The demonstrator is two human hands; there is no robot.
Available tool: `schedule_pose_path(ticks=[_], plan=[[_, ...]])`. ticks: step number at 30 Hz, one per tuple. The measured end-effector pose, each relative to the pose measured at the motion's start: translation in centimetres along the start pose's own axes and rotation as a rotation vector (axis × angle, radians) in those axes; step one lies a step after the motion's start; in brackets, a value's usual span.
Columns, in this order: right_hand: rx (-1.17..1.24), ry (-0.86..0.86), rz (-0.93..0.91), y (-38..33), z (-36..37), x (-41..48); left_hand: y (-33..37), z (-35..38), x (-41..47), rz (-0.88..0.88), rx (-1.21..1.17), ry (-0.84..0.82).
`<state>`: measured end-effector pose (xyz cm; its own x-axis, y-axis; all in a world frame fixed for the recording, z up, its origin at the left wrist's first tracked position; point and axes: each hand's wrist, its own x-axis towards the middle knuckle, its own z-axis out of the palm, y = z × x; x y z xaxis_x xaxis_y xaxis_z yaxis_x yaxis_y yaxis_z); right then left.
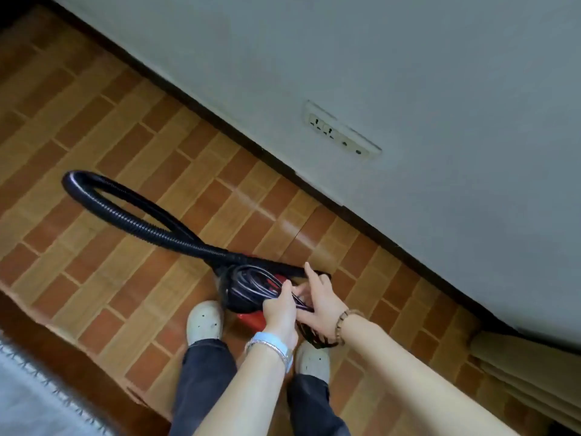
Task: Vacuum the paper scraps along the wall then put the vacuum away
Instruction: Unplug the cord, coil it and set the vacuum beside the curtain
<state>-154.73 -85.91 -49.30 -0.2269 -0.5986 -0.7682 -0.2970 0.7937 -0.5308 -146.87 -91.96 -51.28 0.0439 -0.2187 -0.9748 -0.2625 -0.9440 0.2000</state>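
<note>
The left hand [279, 306] has its fingers curled tight round the coiled cord [251, 280]. The right hand [320, 303], just beside it at 3 o'clock, pinches the same strands, its index finger straight out toward 12. More cord hangs below the right wrist. The coil lies on the vacuum [234, 298], which sits on the floor [125, 136] just ahead of the shoes [204, 320]. The hose [138, 225] loops away toward 10 o'clock. The wall [408, 73] runs from 11 to 4 o'clock, with a socket [341, 135] at 1 o'clock from the hands.
</note>
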Motion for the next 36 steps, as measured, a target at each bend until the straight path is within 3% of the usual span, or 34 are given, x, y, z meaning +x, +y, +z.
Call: schedule_pose_path(ticks=[2,5,14,21,27,32,36], plan=[[0.027,-0.015,0.007,0.6,-1.5,0.3,-0.5,-0.5,-0.1,0.042,-0.138,-0.029],[-0.032,-0.013,0.006,0.7,-3.1,1.6,-0.2,-2.9,0.7,0.099,-0.27,0.057],[-0.22,-0.028,-0.044,-1.1,2.7,8.4,-0.4,-10.0,6.3,0.141,-0.292,0.155],[-0.325,0.053,-0.101,-0.9,8.2,14.1,-1.2,-13.1,11.7,0.203,-0.331,0.175],[-0.33,0.107,-0.147,0.4,11.1,20.0,-2.4,-14.2,16.4,0.238,-0.354,0.132],[-0.439,0.256,-0.203,1.9,12.4,22.7,-3.9,-13.6,18.5,0.244,-0.347,0.103],[-0.547,0.295,-0.349,2.8,12.8,21.6,-5.0,-13.3,19.2,0.257,-0.341,0.105]])
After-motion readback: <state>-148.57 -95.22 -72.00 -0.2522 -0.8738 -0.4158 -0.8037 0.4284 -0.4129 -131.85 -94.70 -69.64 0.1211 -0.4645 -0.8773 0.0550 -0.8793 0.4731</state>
